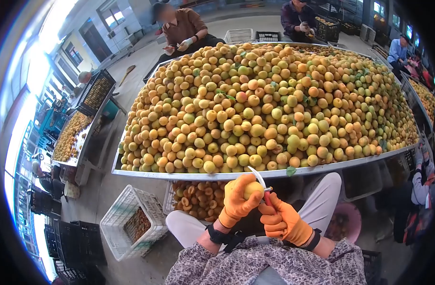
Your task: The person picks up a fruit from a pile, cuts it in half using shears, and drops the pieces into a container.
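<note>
My left hand (238,199), in an orange glove, is closed around a yellow apricot (253,190). In my right hand (286,221), gloved alike, is a knife with a red handle (268,197) and a curved, pale blade (258,176). The blade points up and away, right beside the apricot. Both hands are close together above my lap, just short of the metal rim (189,176) of a big table. A large heap of yellow-orange apricots (236,109) with a few green leaves fills that table.
Halved apricots (198,199) lie in a crate under the table edge. A white crate (132,223) with small brownish pieces stands at left, a pink basin (346,222) at right. Co-workers (184,28) sit across the table. Black crates (79,244) are stacked at lower left.
</note>
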`<state>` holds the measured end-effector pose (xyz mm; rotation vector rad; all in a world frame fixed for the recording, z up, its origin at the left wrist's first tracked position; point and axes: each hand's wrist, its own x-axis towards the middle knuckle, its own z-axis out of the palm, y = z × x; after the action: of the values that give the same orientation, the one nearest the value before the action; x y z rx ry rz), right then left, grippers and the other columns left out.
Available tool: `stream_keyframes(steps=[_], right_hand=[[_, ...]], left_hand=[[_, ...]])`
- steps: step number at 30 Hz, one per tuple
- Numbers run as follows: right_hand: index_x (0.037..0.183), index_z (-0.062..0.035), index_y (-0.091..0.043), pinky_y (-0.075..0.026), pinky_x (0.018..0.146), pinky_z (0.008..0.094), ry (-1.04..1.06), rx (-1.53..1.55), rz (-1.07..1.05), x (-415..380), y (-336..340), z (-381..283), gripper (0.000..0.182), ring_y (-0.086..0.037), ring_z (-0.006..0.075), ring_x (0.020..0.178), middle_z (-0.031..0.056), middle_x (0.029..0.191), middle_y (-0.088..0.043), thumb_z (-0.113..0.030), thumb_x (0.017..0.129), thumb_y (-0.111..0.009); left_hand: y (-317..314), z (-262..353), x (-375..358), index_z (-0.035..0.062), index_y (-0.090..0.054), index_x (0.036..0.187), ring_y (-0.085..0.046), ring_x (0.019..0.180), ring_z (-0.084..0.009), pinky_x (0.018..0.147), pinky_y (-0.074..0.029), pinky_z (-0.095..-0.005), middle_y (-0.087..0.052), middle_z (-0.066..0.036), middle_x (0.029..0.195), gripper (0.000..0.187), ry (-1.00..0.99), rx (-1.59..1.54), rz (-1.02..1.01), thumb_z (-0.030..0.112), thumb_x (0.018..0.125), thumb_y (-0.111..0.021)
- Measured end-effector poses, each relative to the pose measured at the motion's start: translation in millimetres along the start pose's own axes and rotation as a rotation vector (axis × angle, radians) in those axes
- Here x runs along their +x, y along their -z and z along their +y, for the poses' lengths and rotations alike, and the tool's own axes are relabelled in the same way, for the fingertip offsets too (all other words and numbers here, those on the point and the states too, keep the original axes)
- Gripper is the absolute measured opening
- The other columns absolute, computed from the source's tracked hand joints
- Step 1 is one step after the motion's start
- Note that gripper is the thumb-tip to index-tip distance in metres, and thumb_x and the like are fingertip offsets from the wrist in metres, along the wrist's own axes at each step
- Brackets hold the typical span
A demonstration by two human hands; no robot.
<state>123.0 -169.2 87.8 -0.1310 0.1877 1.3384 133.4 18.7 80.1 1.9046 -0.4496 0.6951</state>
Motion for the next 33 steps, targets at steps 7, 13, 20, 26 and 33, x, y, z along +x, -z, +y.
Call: stream_keyframes(steps=[7,13,20,26,33], right_hand=[[0.070,-0.0168,-0.035,-0.015,0.035,0.0235,-0.030,-0.025,0.006,-15,8,-5,0.053,-0.018,0.0042,0.036,-0.0075,0.050,-0.024,-0.065,0.092,-0.040],[0.071,-0.0160,-0.040,-0.016,0.037,0.0236,0.193,-0.580,0.414,-25,-20,-9,0.051,-0.021,0.0045,0.038,-0.0075,0.052,-0.026,-0.061,0.095,-0.044],[0.075,-0.0104,-0.050,-0.026,0.038,0.0279,0.350,-0.963,0.498,-28,3,-17,0.042,-0.039,0.0141,0.038,0.0002,0.051,-0.043,-0.045,0.098,-0.051],[0.099,-0.0027,-0.060,-0.043,0.052,0.0386,1.234,-1.497,0.915,-58,11,-22,0.019,-0.057,0.0379,0.058,0.0190,0.065,-0.056,-0.022,0.096,-0.056],[0.098,-0.0030,-0.057,-0.031,0.049,0.0236,0.944,-1.632,0.997,-67,10,-21,0.018,-0.039,0.0054,0.054,-0.0027,0.061,-0.045,-0.020,0.099,-0.051]], left_hand=[[-13,5,-9,0.0001,-0.061,0.100,-0.062,0.062,-0.0240,0.059,-0.049,-0.0323,-0.063,-0.010,0.073,0.041,0.087,-0.073,0.000,0.036,0.082,-0.067],[-25,21,-3,0.0002,-0.061,0.097,-0.057,0.065,-0.0124,0.059,-0.047,-0.0275,-0.061,-0.006,0.074,0.041,0.429,-0.281,0.040,0.041,0.090,-0.058],[-24,3,-4,-0.0002,-0.062,0.093,-0.055,0.065,-0.0087,0.060,-0.046,-0.0235,-0.063,-0.004,0.079,0.031,0.758,-0.476,-0.113,0.031,0.092,-0.059],[-17,-5,4,0.0038,-0.060,0.093,-0.049,0.055,-0.0097,0.048,-0.038,-0.0221,-0.055,-0.003,0.067,0.037,0.741,-0.557,0.010,0.039,0.096,-0.048],[-16,-3,5,0.0018,-0.060,0.109,-0.044,0.054,-0.0126,0.050,-0.037,-0.0236,-0.063,-0.015,0.087,0.044,1.022,-1.424,-0.099,0.042,0.094,-0.052]])
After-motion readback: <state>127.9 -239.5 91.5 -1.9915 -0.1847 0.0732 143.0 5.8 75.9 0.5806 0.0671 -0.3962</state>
